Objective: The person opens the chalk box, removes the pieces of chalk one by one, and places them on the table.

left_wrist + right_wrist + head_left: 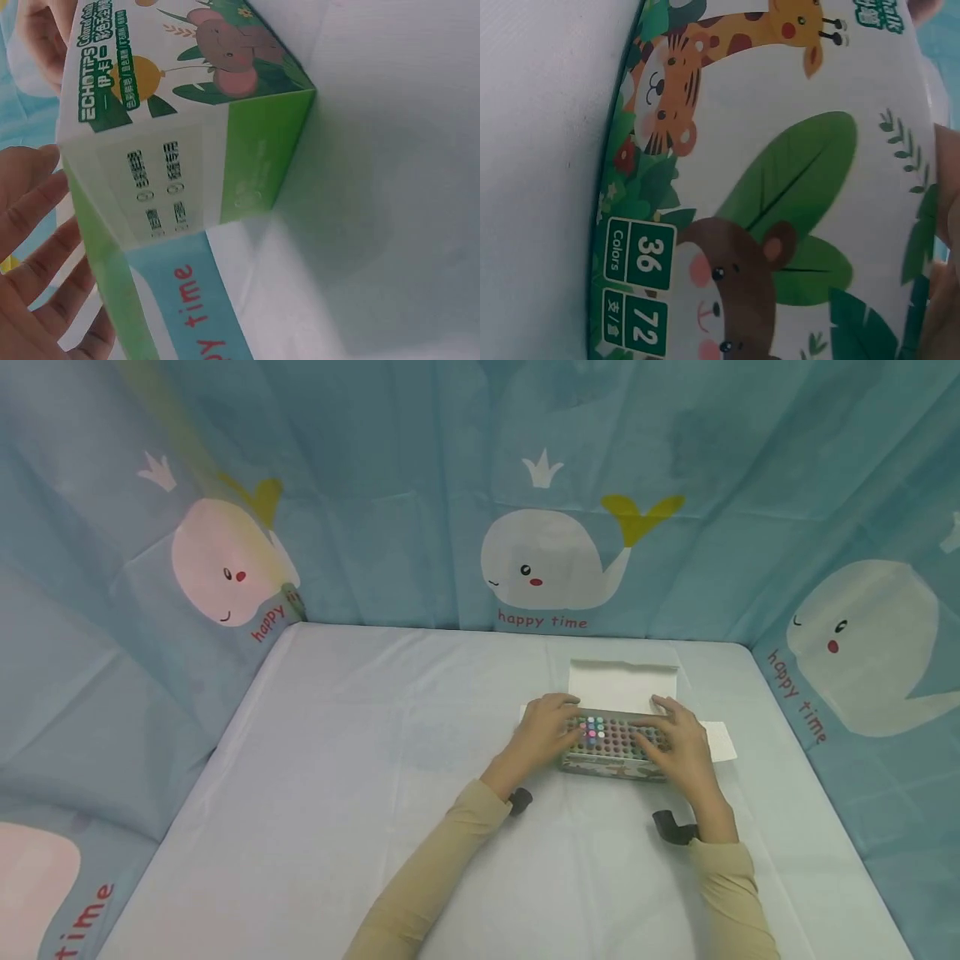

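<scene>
Bracing both ends gently is probably the trick, since the chalk box (615, 768) sits right of the frame's centre with the left hand (540, 732) and right hand (684, 750) loose-fingered over it, gripping nothing, and stray fingers might bump the coloured chalks (592, 732).

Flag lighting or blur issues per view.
Head: yellowish streak on the whale-print curtain at upper left, chalk box too small to read its print; left wrist: end-panel lettering blurred, soft shadow on the white tablecloth beside the box; right wrist: "36 Colors" label legible.
</scene>
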A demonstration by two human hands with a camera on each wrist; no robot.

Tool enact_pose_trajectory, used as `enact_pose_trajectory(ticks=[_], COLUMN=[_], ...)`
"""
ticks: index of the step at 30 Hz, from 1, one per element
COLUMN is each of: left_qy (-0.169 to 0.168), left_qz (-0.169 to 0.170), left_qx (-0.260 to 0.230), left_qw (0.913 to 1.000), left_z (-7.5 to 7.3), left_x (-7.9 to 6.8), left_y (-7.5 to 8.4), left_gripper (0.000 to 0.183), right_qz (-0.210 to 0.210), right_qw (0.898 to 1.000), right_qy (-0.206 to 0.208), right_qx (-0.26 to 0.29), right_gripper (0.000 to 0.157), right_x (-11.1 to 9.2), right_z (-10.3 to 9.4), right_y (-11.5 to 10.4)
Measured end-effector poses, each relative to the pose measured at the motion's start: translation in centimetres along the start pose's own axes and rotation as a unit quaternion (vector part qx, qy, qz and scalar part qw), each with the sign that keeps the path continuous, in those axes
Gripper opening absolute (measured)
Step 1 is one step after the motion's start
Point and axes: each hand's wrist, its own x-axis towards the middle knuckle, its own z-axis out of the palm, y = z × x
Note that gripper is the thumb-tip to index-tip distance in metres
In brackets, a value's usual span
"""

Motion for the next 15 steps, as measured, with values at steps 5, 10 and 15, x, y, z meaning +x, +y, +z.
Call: enact_pose_trajectory(ticks=[5,10,15], left_qy=[-0.016,-0.029,-0.032], left_qz=[0.015,0.012,-0.003], left_qx=[0.015,0.046,0.057], left_qw=[0.9996,0.9985,0.9979], left_z=[0.4,0.9,1.2], left_x=[1.3,2.1,2.4], left_y=[0.8,1.2,1.2], left_gripper=[0.025,0.026,0.025], right_qz=[-0.008,-0.009,-0.002], right_qw=[1.000,0.998,0.997], right_qy=[-0.017,-0.053,-0.080], right_qx=[0.007,0.013,0.007], right_gripper=[0.024,0.028,0.031], right_x=[0.2,0.5,0.5], right_z=[0.6,0.9,1.0], right_y=[0.3,0.7,0.8])
